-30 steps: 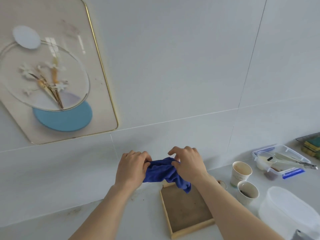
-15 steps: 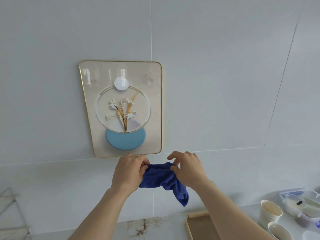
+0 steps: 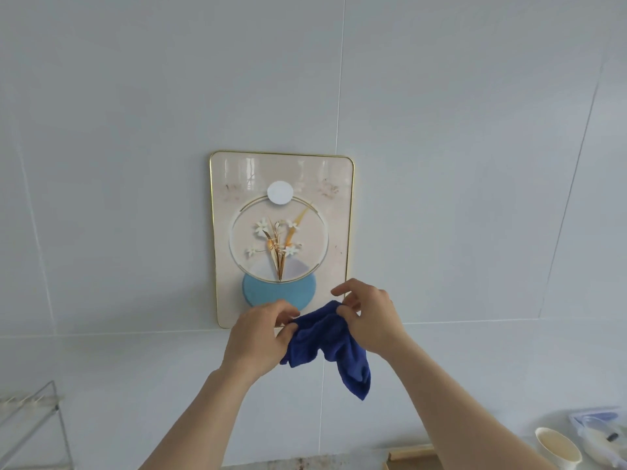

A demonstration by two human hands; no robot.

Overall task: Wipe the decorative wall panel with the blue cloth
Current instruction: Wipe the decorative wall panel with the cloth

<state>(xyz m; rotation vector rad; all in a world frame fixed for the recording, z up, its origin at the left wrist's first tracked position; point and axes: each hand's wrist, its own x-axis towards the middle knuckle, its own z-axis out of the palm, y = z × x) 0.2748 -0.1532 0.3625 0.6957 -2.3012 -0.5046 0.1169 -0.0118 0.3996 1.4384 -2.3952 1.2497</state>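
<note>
The decorative wall panel (image 3: 281, 198) hangs on the white tiled wall, gold-rimmed, with a flower picture and a blue disc at its bottom. Just in front of its lower edge I hold the crumpled blue cloth (image 3: 330, 344) in both hands. My left hand (image 3: 259, 337) pinches the cloth's left end. My right hand (image 3: 368, 317) grips the top right, thumb and fingers partly spread. A loose corner of the cloth hangs down below my right hand. My hands cover the panel's lower right corner.
A wire rack (image 3: 32, 425) stands at the lower left. At the bottom right are a wooden tray's edge (image 3: 410, 454), a paper cup (image 3: 556, 447) and a clear plastic box (image 3: 600, 432) on the counter.
The view has swung up and left, so the panel now sits centred. Both hands have risen with the cloth to the panel's lower edge, and the cloth has loosened and hangs lower.
</note>
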